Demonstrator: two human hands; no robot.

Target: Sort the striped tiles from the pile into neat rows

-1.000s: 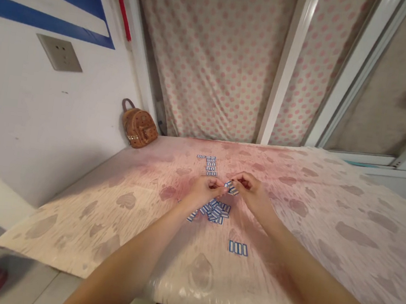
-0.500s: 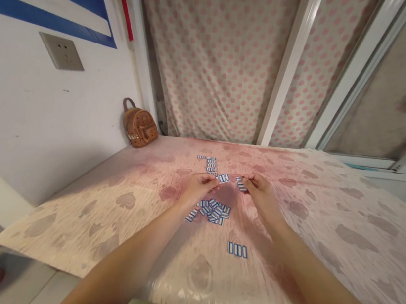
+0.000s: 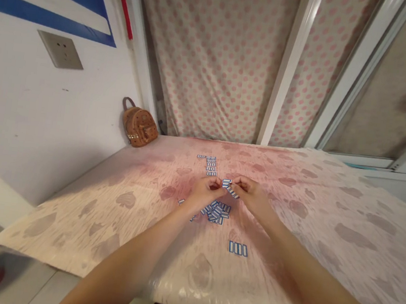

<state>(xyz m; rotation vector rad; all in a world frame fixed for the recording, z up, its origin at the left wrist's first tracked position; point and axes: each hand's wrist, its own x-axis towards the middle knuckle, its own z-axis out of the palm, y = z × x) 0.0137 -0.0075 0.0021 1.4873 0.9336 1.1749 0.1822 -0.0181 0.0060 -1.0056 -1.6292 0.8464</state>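
My left hand (image 3: 205, 192) is closed in a pinch on a small blue-and-white striped card (image 3: 226, 182). Close beside it, my right hand (image 3: 252, 193) pinches a second striped card (image 3: 233, 192), tilted down to the right. The two cards meet or overlap between my fingertips; which one lies in front is hard to tell. Below the hands a loose pile of similar cards (image 3: 216, 212) lies on the table, partly covered by my left wrist. Beyond the left hand stands a neat column of cards (image 3: 210, 165) laid edge to edge.
One striped card (image 3: 237, 249) lies apart, nearer the front edge of the patterned tablecloth (image 3: 121, 231). A small brown backpack-shaped bag (image 3: 140, 126) rests against the wall at the back left. A polka-dot curtain (image 3: 218, 59) hangs behind the table.
My hands have come closer together, so the two cards that were apart now meet. My left hand moved a little right and nearer, uncovering the lower end of the column.
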